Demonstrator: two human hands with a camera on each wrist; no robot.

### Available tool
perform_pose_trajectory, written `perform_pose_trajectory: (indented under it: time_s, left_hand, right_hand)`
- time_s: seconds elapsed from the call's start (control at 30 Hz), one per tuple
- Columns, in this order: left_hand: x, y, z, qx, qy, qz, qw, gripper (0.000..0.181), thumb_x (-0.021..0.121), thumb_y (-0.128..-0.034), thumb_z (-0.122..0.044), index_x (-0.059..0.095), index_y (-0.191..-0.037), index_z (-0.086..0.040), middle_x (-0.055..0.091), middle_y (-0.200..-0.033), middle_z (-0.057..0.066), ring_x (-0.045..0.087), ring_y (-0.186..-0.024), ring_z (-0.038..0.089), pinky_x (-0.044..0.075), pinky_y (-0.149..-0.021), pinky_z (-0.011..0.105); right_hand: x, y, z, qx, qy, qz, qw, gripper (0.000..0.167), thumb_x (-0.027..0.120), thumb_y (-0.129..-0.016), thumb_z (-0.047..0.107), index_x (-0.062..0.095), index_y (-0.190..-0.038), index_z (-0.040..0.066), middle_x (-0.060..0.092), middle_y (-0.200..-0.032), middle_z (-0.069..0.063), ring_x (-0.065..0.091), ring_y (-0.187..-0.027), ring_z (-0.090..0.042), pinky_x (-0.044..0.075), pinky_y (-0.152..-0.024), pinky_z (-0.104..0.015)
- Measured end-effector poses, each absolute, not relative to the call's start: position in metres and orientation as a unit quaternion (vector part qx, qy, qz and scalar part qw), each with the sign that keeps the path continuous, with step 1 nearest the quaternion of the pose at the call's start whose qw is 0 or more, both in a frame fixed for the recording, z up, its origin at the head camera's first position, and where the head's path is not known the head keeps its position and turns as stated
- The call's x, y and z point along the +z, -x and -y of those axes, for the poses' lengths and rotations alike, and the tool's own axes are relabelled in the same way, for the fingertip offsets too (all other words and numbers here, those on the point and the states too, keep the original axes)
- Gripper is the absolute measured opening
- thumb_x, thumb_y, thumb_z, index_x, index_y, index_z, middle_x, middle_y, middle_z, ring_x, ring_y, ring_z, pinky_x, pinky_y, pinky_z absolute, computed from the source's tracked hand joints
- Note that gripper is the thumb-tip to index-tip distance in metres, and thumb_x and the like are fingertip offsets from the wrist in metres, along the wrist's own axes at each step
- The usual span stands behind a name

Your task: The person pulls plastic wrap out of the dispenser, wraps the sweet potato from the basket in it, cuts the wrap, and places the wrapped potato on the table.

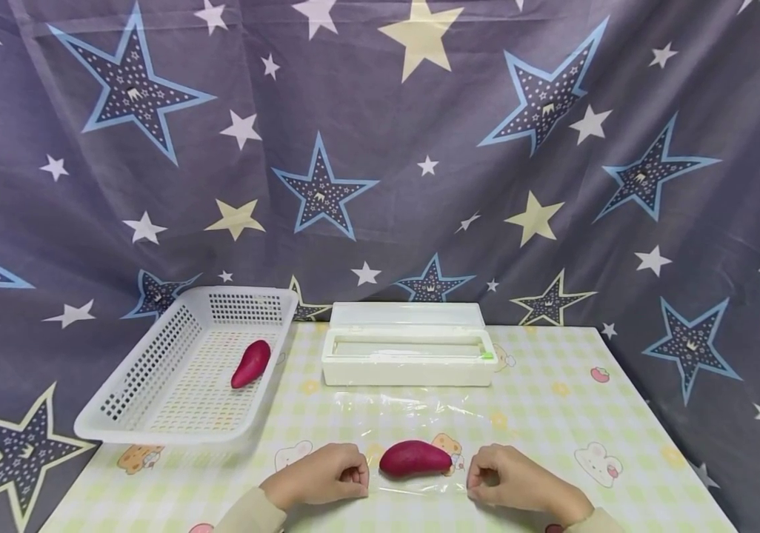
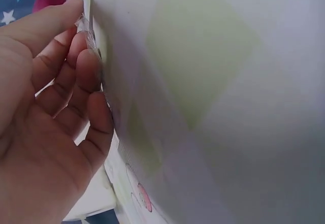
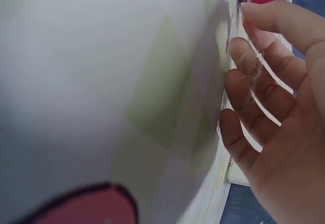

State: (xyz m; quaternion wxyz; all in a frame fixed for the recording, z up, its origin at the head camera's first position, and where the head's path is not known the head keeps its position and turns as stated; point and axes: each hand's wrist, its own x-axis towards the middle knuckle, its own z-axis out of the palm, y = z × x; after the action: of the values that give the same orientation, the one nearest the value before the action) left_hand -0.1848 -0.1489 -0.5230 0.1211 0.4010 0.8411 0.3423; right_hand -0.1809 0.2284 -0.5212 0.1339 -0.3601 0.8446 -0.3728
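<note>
A sheet of clear plastic wrap [image 1: 420, 485] lies on the table, with a purple-red sweet potato [image 1: 415, 458] on it. At the near left corner of the wrap, my left hand [image 1: 328, 474] pinches the film with thumb and curled fingers. My right hand [image 1: 515, 477] pinches the near right corner in the same way. Up close in the left wrist view, crumpled film [image 2: 87, 31] shows at the left fingertips. Some film [image 3: 254, 64] also clings about the right fingers in the right wrist view. Both hands rest low at the table, apart from the sweet potato.
Behind the wrap stands a white plastic wrap dispenser [image 1: 410, 372] with its lid raised. A white perforated basket [image 1: 167, 433] on the left holds another sweet potato [image 1: 251, 364]. The checked tablecloth [image 1: 573, 414] reaches back to a star-patterned curtain [image 1: 380, 111].
</note>
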Motion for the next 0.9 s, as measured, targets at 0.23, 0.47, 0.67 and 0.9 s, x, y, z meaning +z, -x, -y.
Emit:
perform_pose_trajectory:
  time_s: [0.23, 0.47, 0.67, 0.9]
  left_hand:
    - [-0.5232, 0.1845, 0.1481, 0.351, -0.412, -0.834, 0.106, 0.012, 0.073, -0.0934, -0.015, 0.064, -0.086, -0.020, 0.053, -0.075, -0.012, 0.047, -0.066, 0.000, 0.045, -0.059, 0.015]
    - [-0.5246, 0.1866, 0.1472, 0.366, -0.411, -0.829, 0.097, 0.013, 0.074, -0.0914, -0.012, 0.064, -0.089, -0.021, 0.056, -0.074, -0.019, 0.051, -0.065, -0.006, 0.050, -0.060, 0.016]
    - [-0.5212, 0.1870, 0.1472, 0.365, -0.414, -0.829, 0.089, 0.026, 0.072, -0.0916, -0.008, 0.058, -0.114, -0.013, 0.061, -0.081, -0.018, 0.053, -0.067, -0.006, 0.052, -0.063, 0.017]
    - [-0.5192, 0.1895, 0.1457, 0.367, -0.414, -0.827, 0.099, 0.050, 0.069, -0.0924, -0.004, 0.053, -0.138, -0.017, 0.060, -0.083, -0.016, 0.055, -0.068, -0.004, 0.053, -0.064, 0.018]
  right_hand:
    - [-0.5211, 0.1816, -0.2263, -0.401, 0.358, -0.830, 0.148, 0.006, 0.070, -0.095, 0.016, 0.069, -0.092, 0.011, 0.064, -0.082, 0.011, 0.055, -0.072, 0.001, 0.053, -0.067, -0.022]
    - [-0.5193, 0.1832, -0.2250, -0.408, 0.341, -0.836, 0.134, 0.002, 0.068, -0.096, 0.012, 0.067, -0.097, 0.014, 0.065, -0.084, 0.008, 0.057, -0.071, -0.001, 0.053, -0.065, -0.021]
    - [-0.5197, 0.1867, -0.2239, -0.389, 0.347, -0.848, 0.097, 0.014, 0.067, -0.097, 0.010, 0.064, -0.110, 0.012, 0.061, -0.081, 0.013, 0.052, -0.067, 0.002, 0.050, -0.060, -0.020]
    - [-0.5174, 0.1901, -0.2209, -0.380, 0.361, -0.847, 0.093, 0.028, 0.063, -0.098, 0.006, 0.062, -0.126, 0.011, 0.061, -0.080, 0.011, 0.051, -0.066, 0.002, 0.050, -0.060, -0.021]
